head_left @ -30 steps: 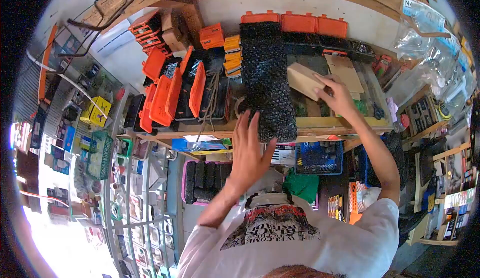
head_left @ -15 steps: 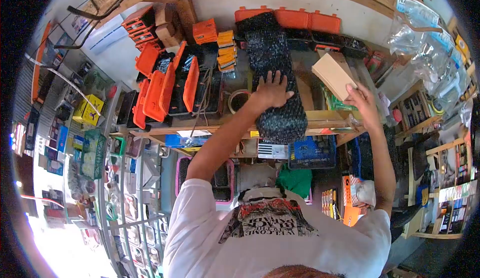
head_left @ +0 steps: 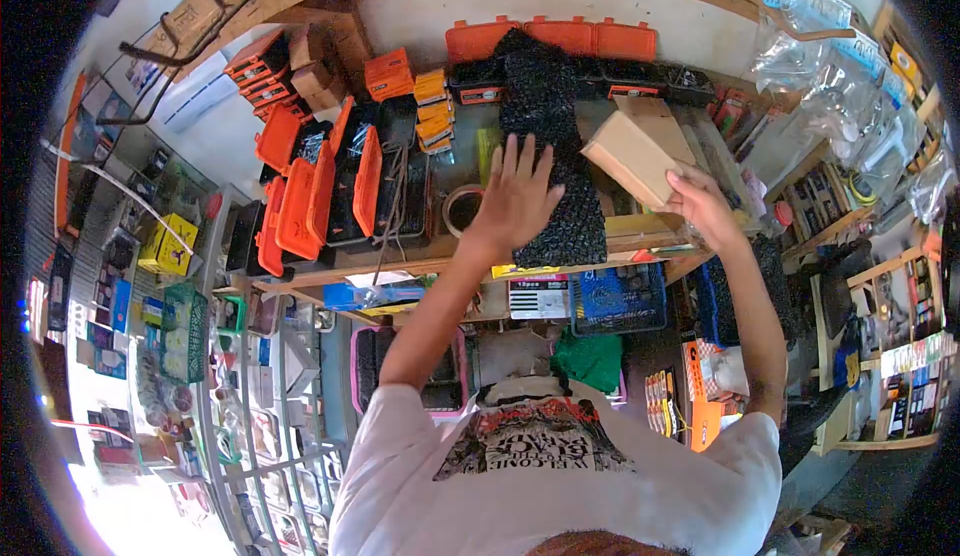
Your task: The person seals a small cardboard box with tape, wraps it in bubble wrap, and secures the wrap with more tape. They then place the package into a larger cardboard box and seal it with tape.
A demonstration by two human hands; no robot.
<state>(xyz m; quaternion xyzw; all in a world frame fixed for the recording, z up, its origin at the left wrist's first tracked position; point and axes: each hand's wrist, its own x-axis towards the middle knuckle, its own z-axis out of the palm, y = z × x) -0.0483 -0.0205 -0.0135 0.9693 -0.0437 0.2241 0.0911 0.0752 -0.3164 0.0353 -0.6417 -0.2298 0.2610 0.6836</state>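
Observation:
A strip of black bubble wrap [head_left: 560, 206] runs over the wooden workbench and hangs down past its front edge. My left hand [head_left: 517, 194] is at the strip's left side with its fingers spread and nothing held in it. In my right hand [head_left: 697, 201] is a brown cardboard box [head_left: 636, 159], gripped at its lower right corner and tilted above the bench, to the right of the strip. A roll of tape [head_left: 463, 210] lies beside my left wrist.
Open orange-lidded cases [head_left: 298, 206] stand at the bench's left. Yellow-orange small boxes [head_left: 434, 111] are stacked behind the tape. A blue basket [head_left: 618, 299] sits below the front edge [head_left: 640, 228]. Plastic bags [head_left: 820, 56] hang at the upper right.
My left hand has shifted left and lifted off the middle of the black strip. The cardboard box has moved left in my right hand, closer to the strip.

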